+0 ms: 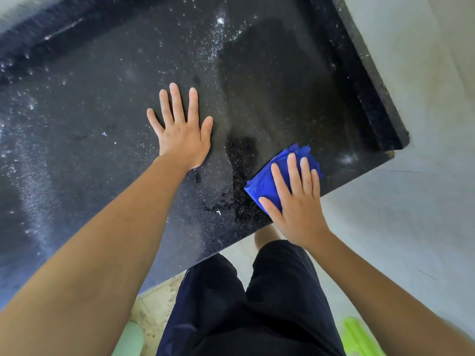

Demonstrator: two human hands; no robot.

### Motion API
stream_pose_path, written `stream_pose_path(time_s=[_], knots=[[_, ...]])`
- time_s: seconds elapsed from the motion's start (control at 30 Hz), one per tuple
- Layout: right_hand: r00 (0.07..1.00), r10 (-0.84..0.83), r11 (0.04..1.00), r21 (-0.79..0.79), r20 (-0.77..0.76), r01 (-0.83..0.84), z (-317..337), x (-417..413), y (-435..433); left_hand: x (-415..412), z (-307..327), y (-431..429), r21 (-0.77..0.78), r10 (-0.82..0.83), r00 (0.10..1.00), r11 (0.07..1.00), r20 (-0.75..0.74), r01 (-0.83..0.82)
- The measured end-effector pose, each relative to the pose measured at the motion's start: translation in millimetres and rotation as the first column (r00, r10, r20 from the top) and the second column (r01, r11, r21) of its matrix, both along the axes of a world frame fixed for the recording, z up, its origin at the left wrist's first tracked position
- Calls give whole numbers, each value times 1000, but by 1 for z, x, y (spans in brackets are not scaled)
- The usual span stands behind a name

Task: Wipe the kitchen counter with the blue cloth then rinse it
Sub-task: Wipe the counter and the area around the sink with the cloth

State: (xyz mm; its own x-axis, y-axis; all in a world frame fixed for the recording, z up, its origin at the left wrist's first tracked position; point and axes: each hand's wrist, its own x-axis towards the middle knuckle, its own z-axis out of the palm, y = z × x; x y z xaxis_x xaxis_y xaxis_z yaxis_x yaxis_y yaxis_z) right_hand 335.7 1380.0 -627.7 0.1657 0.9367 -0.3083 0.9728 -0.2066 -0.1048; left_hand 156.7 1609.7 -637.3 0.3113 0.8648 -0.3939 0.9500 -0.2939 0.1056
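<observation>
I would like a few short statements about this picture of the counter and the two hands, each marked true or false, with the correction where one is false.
1. The right hand presses flat on the blue cloth. True.
2. The left hand grips the blue cloth. False: it rests open on the bare counter, apart from the cloth.
3. White specks dot the counter. True.
4. The blue cloth lies at the counter's far edge. False: it lies at the near edge.
</observation>
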Motion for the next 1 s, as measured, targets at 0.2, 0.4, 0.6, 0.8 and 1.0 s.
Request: stream_pose_path(time_s=[0.2, 0.4, 0.6, 0.8, 1.0], knots=[[999, 34, 999, -1, -22, -34, -1, -1, 8, 1, 0, 1, -10, -5, 1000, 1000, 5, 5], [998, 38, 997, 73, -47, -34, -6, -10, 82, -13, 12, 4, 6, -19, 995, 1000, 100, 18], [996, 16, 997, 81, -91, -9, -9, -47, 209, -58, 31, -10, 90, 36, 997, 995, 71, -42], [987, 132, 986, 118, -91, -121, -10, -60, 194, -83, 38, 1, 89, 34, 999, 996, -18, -32], [992, 99, 986, 141, -79, -87, -10, 5, 104, -52, 34, 44, 100, -100, 994, 990, -35, 103]])
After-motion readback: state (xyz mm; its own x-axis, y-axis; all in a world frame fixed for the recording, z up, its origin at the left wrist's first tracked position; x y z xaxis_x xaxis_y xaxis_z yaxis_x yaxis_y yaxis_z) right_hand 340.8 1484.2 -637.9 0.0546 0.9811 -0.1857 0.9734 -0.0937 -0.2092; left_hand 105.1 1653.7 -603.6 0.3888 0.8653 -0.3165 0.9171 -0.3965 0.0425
